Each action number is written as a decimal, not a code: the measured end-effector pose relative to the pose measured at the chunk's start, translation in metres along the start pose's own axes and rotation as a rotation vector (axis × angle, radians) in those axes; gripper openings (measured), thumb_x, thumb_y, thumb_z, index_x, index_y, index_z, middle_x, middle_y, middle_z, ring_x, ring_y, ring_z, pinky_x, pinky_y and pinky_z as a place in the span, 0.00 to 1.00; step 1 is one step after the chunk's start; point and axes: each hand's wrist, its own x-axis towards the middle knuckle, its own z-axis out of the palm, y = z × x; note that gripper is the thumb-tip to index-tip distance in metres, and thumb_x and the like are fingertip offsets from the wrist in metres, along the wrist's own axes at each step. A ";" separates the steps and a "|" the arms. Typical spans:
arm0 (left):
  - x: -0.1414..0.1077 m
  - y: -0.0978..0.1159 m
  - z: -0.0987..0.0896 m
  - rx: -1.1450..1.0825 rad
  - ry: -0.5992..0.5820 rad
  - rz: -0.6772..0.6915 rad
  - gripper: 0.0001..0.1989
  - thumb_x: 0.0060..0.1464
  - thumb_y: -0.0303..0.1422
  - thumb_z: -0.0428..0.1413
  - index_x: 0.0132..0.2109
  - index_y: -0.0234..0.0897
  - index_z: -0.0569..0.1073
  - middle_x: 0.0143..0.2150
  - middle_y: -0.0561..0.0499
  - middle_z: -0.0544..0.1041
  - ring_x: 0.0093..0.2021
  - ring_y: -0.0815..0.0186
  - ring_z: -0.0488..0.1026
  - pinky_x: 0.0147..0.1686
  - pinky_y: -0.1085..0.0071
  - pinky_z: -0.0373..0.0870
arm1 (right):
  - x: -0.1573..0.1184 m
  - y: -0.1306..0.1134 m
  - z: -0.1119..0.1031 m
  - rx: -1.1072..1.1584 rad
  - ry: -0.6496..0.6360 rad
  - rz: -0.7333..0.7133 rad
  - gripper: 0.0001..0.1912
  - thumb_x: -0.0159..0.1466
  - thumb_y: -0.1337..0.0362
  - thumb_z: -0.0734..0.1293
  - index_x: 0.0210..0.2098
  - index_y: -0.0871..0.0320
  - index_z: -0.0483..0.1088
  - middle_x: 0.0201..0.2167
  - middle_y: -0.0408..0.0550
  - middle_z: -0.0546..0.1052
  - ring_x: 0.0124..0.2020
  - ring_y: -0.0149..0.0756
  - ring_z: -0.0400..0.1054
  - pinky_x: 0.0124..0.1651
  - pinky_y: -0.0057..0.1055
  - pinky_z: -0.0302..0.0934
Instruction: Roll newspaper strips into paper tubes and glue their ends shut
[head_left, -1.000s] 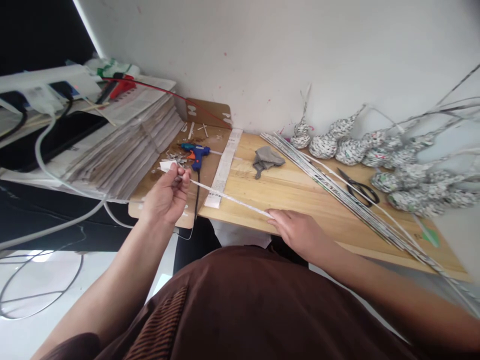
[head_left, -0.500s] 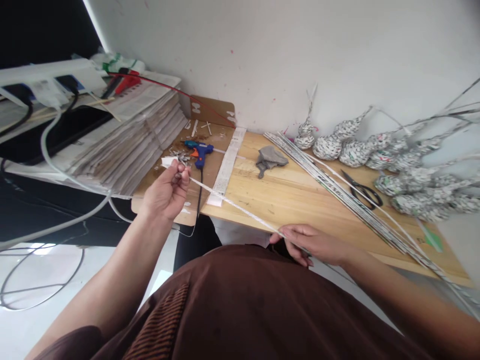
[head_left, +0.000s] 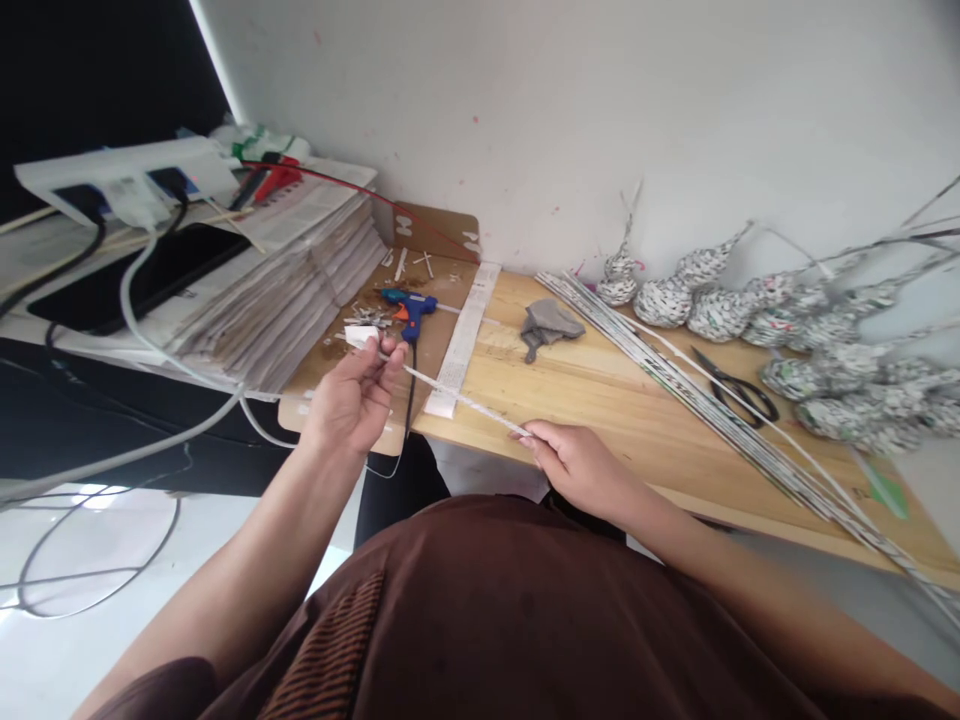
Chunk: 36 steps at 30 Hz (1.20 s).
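Observation:
A thin rolled paper stick (head_left: 472, 403) runs slanting between my two hands, above the table's front edge. My left hand (head_left: 356, 393) pinches its upper left end between thumb and fingers. A small white paper flap (head_left: 361, 335) shows just beyond those fingertips. My right hand (head_left: 574, 460) is closed round the stick lower down, thumb on top; the part past this hand is hidden. Behind my left hand, a blue hot glue gun (head_left: 414, 310) lies on a brown board (head_left: 319, 375).
Left, a stack of newspapers (head_left: 300, 290) carries a power strip (head_left: 120, 175) and a black phone (head_left: 142, 275). A grey cloth (head_left: 551, 325), paper sticks (head_left: 675, 385), black scissors (head_left: 735, 388) and several woven paper gourds (head_left: 664, 302) lie on the wooden table (head_left: 600, 400).
My right hand has moved left along the stick, nearer my left hand, and closed into a firmer grip. The whole view has shifted slightly.

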 end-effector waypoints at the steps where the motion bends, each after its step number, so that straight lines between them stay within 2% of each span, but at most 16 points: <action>1: 0.000 0.000 0.000 0.003 -0.006 -0.005 0.11 0.59 0.20 0.49 0.31 0.27 0.73 0.28 0.48 0.76 0.33 0.70 0.78 0.36 0.81 0.77 | -0.001 0.001 0.000 -0.009 0.005 0.000 0.16 0.71 0.59 0.53 0.37 0.57 0.68 0.28 0.45 0.74 0.29 0.32 0.67 0.33 0.27 0.55; 4: 0.001 -0.003 -0.002 0.023 -0.016 -0.004 0.11 0.59 0.20 0.49 0.31 0.27 0.73 0.28 0.47 0.76 0.34 0.68 0.79 0.34 0.80 0.77 | -0.002 0.005 0.002 -0.115 0.061 -0.022 0.12 0.70 0.60 0.55 0.47 0.56 0.67 0.40 0.49 0.76 0.37 0.37 0.71 0.39 0.30 0.57; 6: 0.003 -0.005 -0.004 0.041 -0.013 -0.002 0.09 0.58 0.20 0.51 0.32 0.28 0.73 0.29 0.48 0.77 0.34 0.68 0.79 0.32 0.80 0.77 | -0.002 0.007 0.004 -0.229 0.083 -0.033 0.13 0.70 0.61 0.55 0.50 0.57 0.65 0.44 0.52 0.76 0.41 0.39 0.71 0.41 0.32 0.57; 10: 0.006 -0.007 -0.007 0.082 -0.029 -0.003 0.06 0.57 0.22 0.54 0.32 0.30 0.74 0.30 0.48 0.77 0.33 0.68 0.79 0.28 0.82 0.76 | -0.002 0.010 0.006 -0.354 0.052 -0.027 0.15 0.71 0.60 0.52 0.46 0.58 0.65 0.38 0.53 0.77 0.37 0.40 0.71 0.37 0.32 0.56; 15: 0.008 -0.009 -0.010 0.089 -0.020 0.014 0.08 0.57 0.21 0.52 0.31 0.29 0.74 0.29 0.48 0.77 0.31 0.68 0.79 0.29 0.82 0.76 | -0.001 0.009 0.006 -0.450 0.036 -0.031 0.13 0.71 0.63 0.52 0.40 0.58 0.66 0.32 0.51 0.76 0.34 0.38 0.69 0.34 0.30 0.54; 21: 0.011 -0.014 -0.013 0.059 0.007 0.003 0.08 0.57 0.21 0.53 0.31 0.29 0.74 0.29 0.48 0.77 0.32 0.69 0.79 0.30 0.82 0.77 | 0.007 0.000 0.008 -0.402 0.092 -0.069 0.14 0.71 0.59 0.53 0.47 0.58 0.66 0.38 0.54 0.76 0.39 0.40 0.69 0.38 0.31 0.56; 24: 0.010 -0.015 -0.013 0.055 0.006 -0.012 0.07 0.57 0.22 0.54 0.32 0.28 0.74 0.30 0.48 0.77 0.32 0.68 0.79 0.31 0.81 0.77 | 0.010 -0.005 0.007 -0.223 0.057 -0.019 0.16 0.71 0.58 0.53 0.41 0.57 0.68 0.31 0.50 0.74 0.33 0.37 0.67 0.35 0.30 0.55; 29: 0.010 -0.012 -0.013 0.052 0.019 -0.037 0.07 0.57 0.22 0.54 0.32 0.28 0.74 0.29 0.48 0.77 0.33 0.68 0.79 0.32 0.80 0.77 | 0.007 -0.003 0.003 0.426 -0.209 0.170 0.22 0.70 0.50 0.52 0.39 0.57 0.69 0.21 0.40 0.64 0.20 0.26 0.59 0.27 0.25 0.55; 34: 0.011 -0.011 -0.011 0.011 -0.006 -0.104 0.08 0.58 0.22 0.52 0.32 0.28 0.74 0.28 0.48 0.76 0.32 0.69 0.79 0.31 0.82 0.77 | 0.002 0.009 0.004 1.013 -0.508 0.244 0.20 0.69 0.50 0.54 0.35 0.58 0.66 0.14 0.33 0.52 0.13 0.26 0.50 0.18 0.24 0.48; 36: 0.012 -0.012 -0.010 0.004 -0.017 -0.124 0.09 0.59 0.23 0.52 0.32 0.28 0.74 0.28 0.48 0.76 0.32 0.69 0.78 0.31 0.82 0.77 | -0.002 0.011 0.004 1.039 -0.546 0.270 0.20 0.69 0.50 0.53 0.38 0.59 0.66 0.15 0.34 0.52 0.14 0.27 0.51 0.18 0.24 0.48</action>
